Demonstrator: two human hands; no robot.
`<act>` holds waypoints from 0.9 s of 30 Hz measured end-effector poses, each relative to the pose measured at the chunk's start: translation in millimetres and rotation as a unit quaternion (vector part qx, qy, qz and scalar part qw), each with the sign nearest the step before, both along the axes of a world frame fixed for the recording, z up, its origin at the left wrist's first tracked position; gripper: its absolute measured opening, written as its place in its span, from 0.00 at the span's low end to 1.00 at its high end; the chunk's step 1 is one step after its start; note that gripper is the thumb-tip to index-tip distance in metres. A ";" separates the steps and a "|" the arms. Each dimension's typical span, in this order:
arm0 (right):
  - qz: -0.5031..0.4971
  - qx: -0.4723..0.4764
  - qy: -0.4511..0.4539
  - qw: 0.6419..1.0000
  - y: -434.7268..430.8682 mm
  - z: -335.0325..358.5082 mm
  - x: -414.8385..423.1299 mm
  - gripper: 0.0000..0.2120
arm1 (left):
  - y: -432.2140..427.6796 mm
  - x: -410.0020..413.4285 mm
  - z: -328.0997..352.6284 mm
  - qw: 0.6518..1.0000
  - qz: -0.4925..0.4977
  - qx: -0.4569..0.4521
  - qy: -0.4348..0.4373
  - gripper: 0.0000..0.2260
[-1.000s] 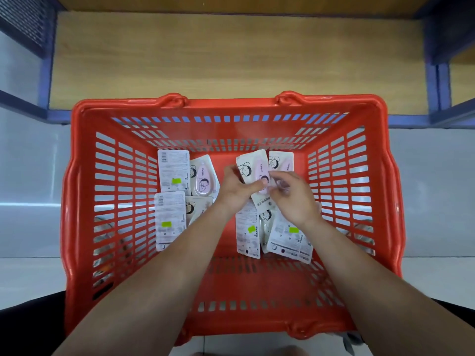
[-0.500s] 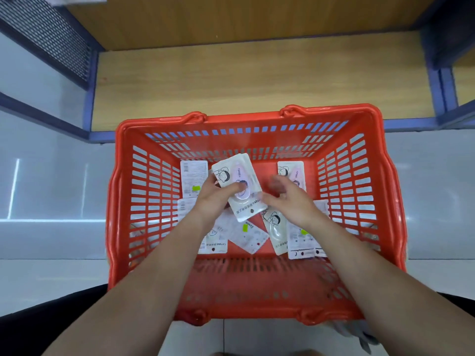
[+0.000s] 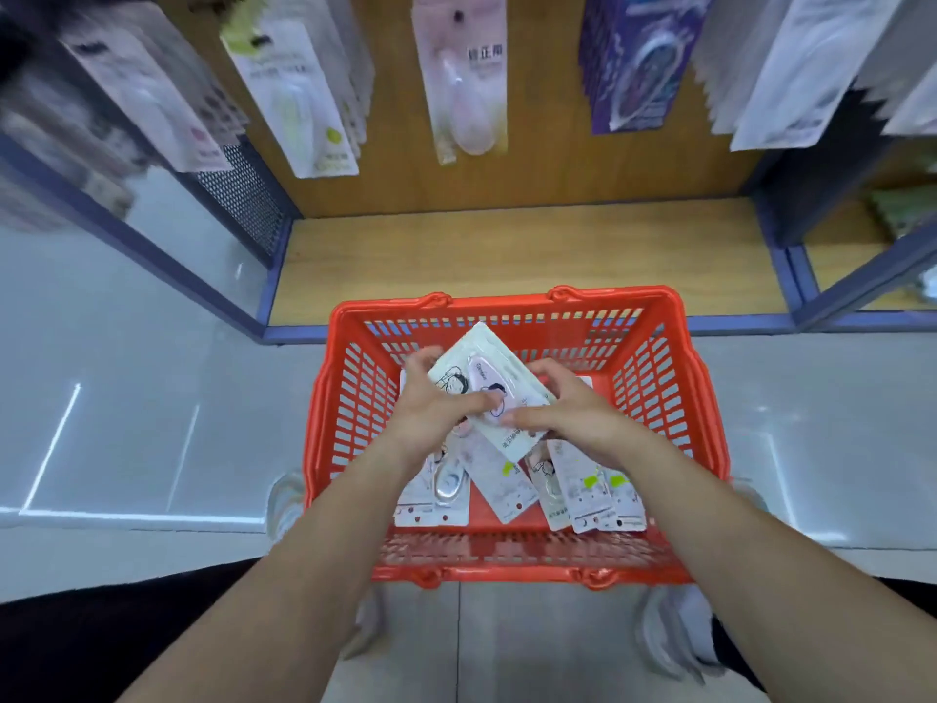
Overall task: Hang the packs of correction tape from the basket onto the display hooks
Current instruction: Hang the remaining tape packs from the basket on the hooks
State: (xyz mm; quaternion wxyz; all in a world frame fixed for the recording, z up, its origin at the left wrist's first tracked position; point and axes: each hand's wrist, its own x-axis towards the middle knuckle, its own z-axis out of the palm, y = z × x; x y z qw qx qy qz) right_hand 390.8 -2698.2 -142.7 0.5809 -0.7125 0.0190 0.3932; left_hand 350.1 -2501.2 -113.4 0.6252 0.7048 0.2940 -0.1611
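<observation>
Pack of correction tape [image 3: 494, 372], lifted higher than half a second ago, sits above our red basket [image 3: 499, 300] and loose packs [image 3: 507, 492], gripped by our left hand [image 3: 431, 411] and right hand [image 3: 573, 418]; hanging display packs [image 3: 469, 78] have now entered view.

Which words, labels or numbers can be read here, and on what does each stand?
"修正带", blurred, so only probably: pink hanging pack.
White pack of correction tape held by left hand and right hand: print too blurred to read.
Loose packs in the red plastic basket: labels too small to read.
Other hanging packs: too blurred to read.
</observation>
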 end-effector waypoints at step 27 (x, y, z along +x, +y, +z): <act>-0.236 0.108 -0.212 0.942 -6.6 239.0 -12.6 0.36 | -13.1 -20.1 204.4 0.980 -0.127 -0.034 -0.148 0.35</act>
